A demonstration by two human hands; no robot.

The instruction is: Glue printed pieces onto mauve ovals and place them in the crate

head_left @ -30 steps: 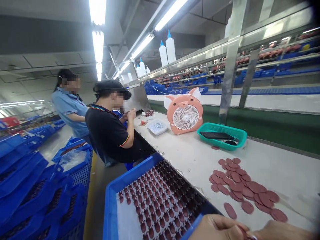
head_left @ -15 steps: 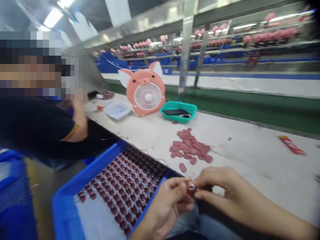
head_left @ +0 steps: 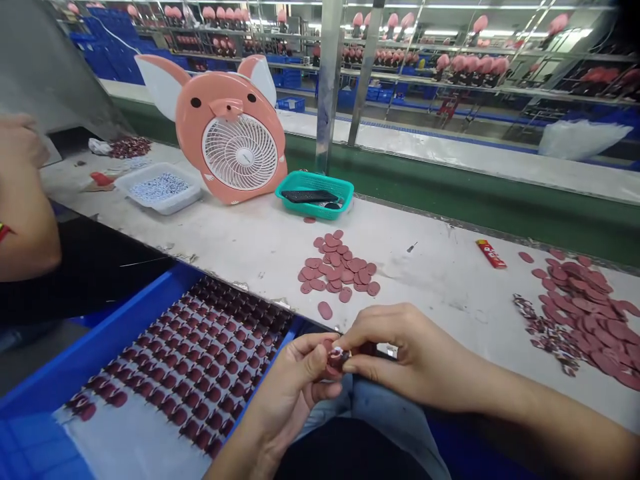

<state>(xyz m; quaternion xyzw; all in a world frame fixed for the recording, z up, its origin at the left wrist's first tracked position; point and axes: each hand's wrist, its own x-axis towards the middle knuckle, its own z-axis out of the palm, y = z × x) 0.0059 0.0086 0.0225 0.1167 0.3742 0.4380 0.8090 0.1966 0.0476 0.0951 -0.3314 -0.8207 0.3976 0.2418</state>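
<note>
A white bench top [head_left: 435, 287] runs from the near right to the far left, and at its near edge the left hand [head_left: 295, 380] grips a small dark red piece [head_left: 336, 357] in its fingertips while the right hand [head_left: 400, 347] pinches it from the right, thumb and forefinger closed on it. The blue tray [head_left: 120, 320] lies just left of the left hand, and a loose group of red ovals [head_left: 343, 267] lies beyond both hands, with open white surface between it and the red wrapper [head_left: 491, 254] farther right.

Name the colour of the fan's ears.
Salmon-pink ears with white inner faces, seen best in the head view.
</note>
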